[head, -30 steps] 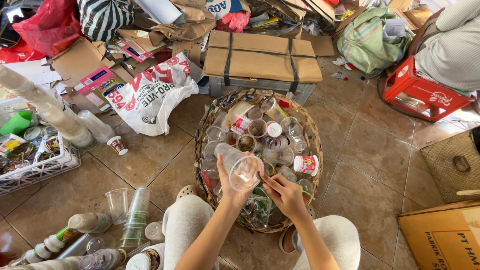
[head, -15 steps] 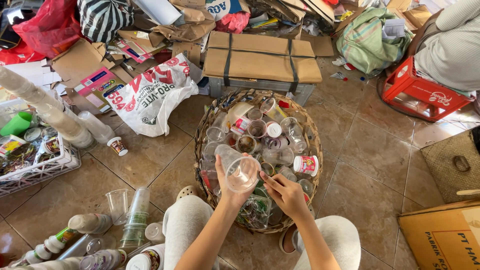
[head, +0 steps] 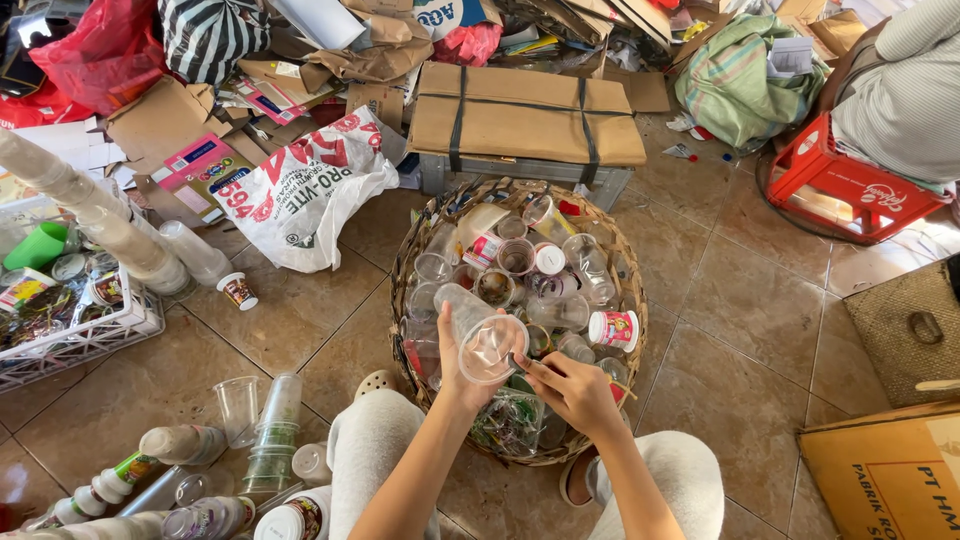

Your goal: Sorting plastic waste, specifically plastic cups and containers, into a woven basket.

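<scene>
Sunlit brown tiled floor (head: 760, 300); red plastic stool (head: 850, 185) at right.

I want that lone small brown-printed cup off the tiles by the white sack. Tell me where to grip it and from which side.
Grip the small cup around its side wall just under the white rim, coming from above. It stands upright and alone on the tile floor, apart from the white sack and the clear cup stacks, so fingers probably fit all round; the flared rim should stop slipping.
</scene>
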